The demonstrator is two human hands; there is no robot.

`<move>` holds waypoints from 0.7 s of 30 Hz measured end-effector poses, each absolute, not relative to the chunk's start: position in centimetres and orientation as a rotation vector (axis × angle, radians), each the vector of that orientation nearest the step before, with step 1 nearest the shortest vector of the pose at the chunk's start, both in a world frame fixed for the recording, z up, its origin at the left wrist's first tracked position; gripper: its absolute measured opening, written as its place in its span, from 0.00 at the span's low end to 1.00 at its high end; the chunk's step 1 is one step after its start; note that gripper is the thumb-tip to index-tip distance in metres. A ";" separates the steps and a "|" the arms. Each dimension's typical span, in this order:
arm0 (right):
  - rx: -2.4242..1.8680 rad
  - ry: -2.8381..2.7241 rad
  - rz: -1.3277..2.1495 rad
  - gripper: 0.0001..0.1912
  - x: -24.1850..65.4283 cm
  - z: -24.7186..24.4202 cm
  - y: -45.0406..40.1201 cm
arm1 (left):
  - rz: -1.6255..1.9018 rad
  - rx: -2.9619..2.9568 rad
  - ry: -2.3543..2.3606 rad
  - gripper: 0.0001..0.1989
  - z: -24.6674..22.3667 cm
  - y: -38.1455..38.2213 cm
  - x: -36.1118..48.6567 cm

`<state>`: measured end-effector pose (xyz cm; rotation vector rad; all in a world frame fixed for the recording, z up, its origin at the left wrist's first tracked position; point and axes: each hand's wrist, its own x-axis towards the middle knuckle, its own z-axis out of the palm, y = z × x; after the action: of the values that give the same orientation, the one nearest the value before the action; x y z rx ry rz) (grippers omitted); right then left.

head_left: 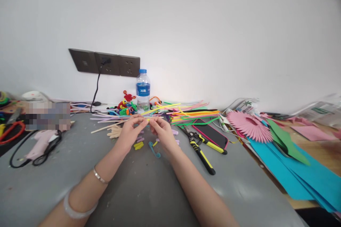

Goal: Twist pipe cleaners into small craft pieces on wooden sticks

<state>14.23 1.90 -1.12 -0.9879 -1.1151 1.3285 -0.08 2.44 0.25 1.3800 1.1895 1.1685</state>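
the grey surface point(141, 191) carries colourful stems point(197, 114), pliers point(199, 153) at right and a bottle point(143, 90) behind; above it, left hand point(132, 128) and right hand point(162, 133), fingertips closed, pinch a tiny yellow piece point(148, 120) between them.

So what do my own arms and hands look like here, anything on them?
Your left hand and right hand are ungloved, with no sleeves showing. Your left arm wears a slim silvery bracelet and a thicker whitish bangle.

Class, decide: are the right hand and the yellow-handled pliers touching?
Apart: the head view shows grey table between the right hand and the pliers.
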 end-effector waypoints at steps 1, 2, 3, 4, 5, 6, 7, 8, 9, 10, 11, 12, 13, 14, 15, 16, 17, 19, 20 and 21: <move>-0.992 -1.116 1.360 0.24 14.6 -0.9 1.9 | 1.148 1.390 1.187 0.21 0.3 2.6 -0.3; -0.999 -1.130 1.392 0.24 15.0 -0.7 1.9 | 1.128 1.406 1.187 0.22 0.5 2.8 -0.6; -1.009 -1.155 1.421 0.24 15.4 -0.4 1.9 | 1.108 1.425 1.188 0.22 0.7 2.9 -0.9; -1.022 -1.188 1.440 0.23 15.9 0.0 1.8 | 1.085 1.447 1.189 0.23 0.9 3.0 -1.3; -1.036 -1.229 1.449 0.22 16.3 0.3 1.8 | 1.054 1.473 1.186 0.24 1.1 3.1 -1.5; -1.053 -1.276 1.455 0.21 16.7 0.6 1.7 | 1.019 1.496 1.181 0.24 1.3 3.1 -1.7; -1.071 -1.319 1.460 0.21 17.0 0.8 1.6 | 0.979 1.516 1.172 0.24 1.4 3.1 -1.8; -1.090 -1.353 1.462 0.20 17.2 1.0 1.5 | 0.938 1.532 1.161 0.24 1.4 3.0 -1.8; -1.107 -1.380 1.464 0.20 17.3 1.1 1.4 | 0.897 1.546 1.150 0.23 1.5 2.9 -1.8; -1.122 -1.402 1.467 0.20 17.5 1.2 1.4 | 0.862 1.557 1.141 0.23 1.4 2.8 -1.8; -1.130 -1.418 1.470 0.20 17.5 1.1 1.4 | 0.835 1.564 1.133 0.22 1.4 2.7 -1.7; -1.131 -1.432 1.471 0.20 17.6 1.1 1.4 | 0.814 1.569 1.128 0.22 1.3 2.6 -1.7; -1.128 -1.443 1.471 0.20 17.7 1.0 1.4 | 0.796 1.574 1.121 0.21 1.3 2.6 -1.7; -1.122 -1.452 1.469 0.20 17.7 0.9 1.4 | 0.781 1.576 1.113 0.21 1.2 2.5 -1.6; -1.115 -1.457 1.467 0.20 17.7 0.9 1.5 | 0.766 1.575 1.105 0.20 1.2 2.5 -1.7; -1.108 -1.457 1.466 0.20 17.7 0.8 1.5 | 0.754 1.571 1.098 0.20 1.2 2.4 -1.7; -1.100 -1.457 1.466 0.20 17.7 0.8 1.5 | 0.747 1.565 1.095 0.20 1.2 2.4 -1.7; -1.086 -1.456 1.471 0.21 17.7 0.8 1.4 | 0.752 1.562 1.097 0.20 1.3 2.4 -1.7; -1.082 -1.456 1.471 0.21 17.7 0.9 1.4 | 0.766 1.574 1.099 0.20 1.3 2.4 -1.7; -1.081 -1.457 1.470 0.21 17.7 0.9 1.4 | 0.783 1.598 1.098 0.19 1.3 2.4 -1.7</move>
<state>17.65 1.35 0.93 -1.0807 -1.4568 1.4698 -1.66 2.43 1.30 1.5976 1.0976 0.7831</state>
